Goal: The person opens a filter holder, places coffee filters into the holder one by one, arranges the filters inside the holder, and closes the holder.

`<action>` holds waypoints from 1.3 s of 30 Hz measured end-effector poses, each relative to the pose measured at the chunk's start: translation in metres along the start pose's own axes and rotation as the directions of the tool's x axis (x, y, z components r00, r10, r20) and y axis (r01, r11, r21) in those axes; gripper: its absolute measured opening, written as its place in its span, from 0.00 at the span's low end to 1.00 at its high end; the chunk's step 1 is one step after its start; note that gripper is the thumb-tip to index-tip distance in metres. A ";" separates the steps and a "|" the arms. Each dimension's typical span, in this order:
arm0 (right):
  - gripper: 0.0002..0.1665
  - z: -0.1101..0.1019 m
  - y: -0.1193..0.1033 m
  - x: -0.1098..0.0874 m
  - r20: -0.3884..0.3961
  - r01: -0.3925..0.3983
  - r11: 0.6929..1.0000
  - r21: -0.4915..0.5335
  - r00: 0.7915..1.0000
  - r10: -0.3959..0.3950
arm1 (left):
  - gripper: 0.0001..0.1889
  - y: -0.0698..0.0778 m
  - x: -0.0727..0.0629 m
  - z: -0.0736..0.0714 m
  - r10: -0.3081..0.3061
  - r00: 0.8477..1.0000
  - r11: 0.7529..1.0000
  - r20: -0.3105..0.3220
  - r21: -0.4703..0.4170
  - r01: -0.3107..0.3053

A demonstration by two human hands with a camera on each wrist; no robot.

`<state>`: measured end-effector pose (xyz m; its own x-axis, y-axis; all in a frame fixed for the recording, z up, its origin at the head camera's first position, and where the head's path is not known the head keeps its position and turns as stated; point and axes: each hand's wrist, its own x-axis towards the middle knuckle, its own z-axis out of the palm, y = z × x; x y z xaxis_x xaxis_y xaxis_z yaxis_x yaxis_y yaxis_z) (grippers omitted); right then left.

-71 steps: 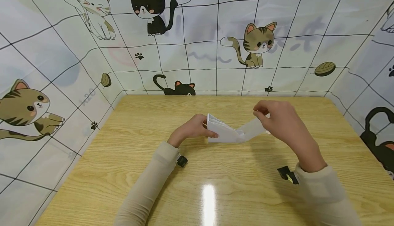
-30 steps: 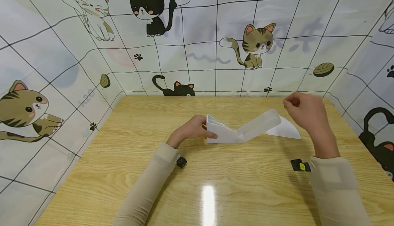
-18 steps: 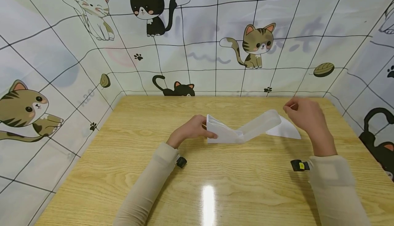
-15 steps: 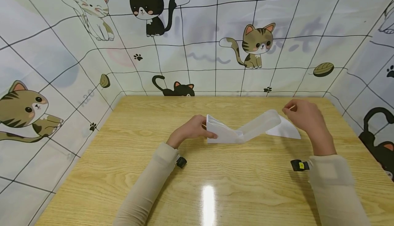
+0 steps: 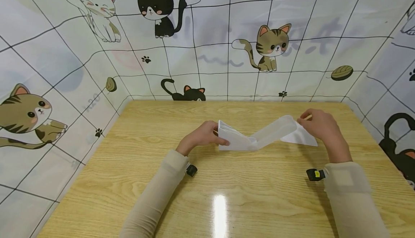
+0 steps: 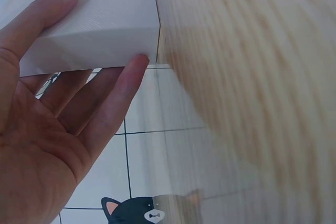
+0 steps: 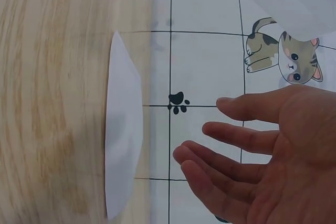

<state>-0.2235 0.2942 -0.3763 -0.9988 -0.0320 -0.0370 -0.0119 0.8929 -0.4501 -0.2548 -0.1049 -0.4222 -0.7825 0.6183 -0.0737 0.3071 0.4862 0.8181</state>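
My left hand [image 5: 205,133] grips the left end of a white box [image 5: 235,140], which stands on the wooden table with its upper side open and thin dividers inside. In the left wrist view the thumb lies on one face of the white box [image 6: 113,9] and the fingers press its end. From the box's right end a translucent lid [image 5: 275,131] slopes up to the right. Behind that lies a white paper piece [image 5: 297,138]. Over the paper hovers my right hand [image 5: 319,124]; in the right wrist view its fingers are loosely bent, with nothing between them.
The wooden table [image 5: 181,198] ends at a wall sheet [image 5: 214,72] printed with cats and grid lines, which also rises at both sides. A black wrist camera [image 5: 191,170] sits on the left cuff, another black wrist camera [image 5: 315,174] on the right.
My right hand has left the lid's raised end, moved right, then come down towards the white paper, which has come into view. The left hand and box have stayed in place.
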 end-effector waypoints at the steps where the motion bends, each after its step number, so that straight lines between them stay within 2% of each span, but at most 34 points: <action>1: 0.30 0.000 0.001 0.000 0.011 -0.004 1.000 -0.001 1.000 0.004 | 0.18 0.000 0.000 0.000 0.001 1.000 1.000 0.001 0.000 -0.001; 9: 0.35 0.002 0.009 0.002 0.160 -0.036 0.998 -0.043 0.986 0.042 | 0.18 0.001 0.000 0.000 -0.011 1.000 1.000 0.005 -0.020 0.011; 19: 0.47 0.005 0.021 -0.001 0.242 -0.114 0.993 -0.034 0.963 0.118 | 0.18 0.001 0.001 0.001 -0.007 1.000 1.000 0.005 -0.009 0.007; 29: 0.46 0.008 0.027 0.006 0.237 -0.121 0.993 -0.005 0.964 0.119 | 0.18 0.002 -0.001 -0.001 -0.004 1.000 1.000 0.002 -0.018 0.004; 39: 0.42 0.009 0.033 0.003 0.225 -0.135 0.989 -0.056 0.964 0.144 | 0.18 0.001 0.000 0.000 -0.013 1.000 1.000 0.005 -0.021 0.013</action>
<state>-0.2264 0.3192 -0.3995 -0.9535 -0.0030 -0.3013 0.1205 0.9127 -0.3905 -0.2541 -0.1045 -0.4209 -0.7837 0.6149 -0.0873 0.2852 0.4812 0.8289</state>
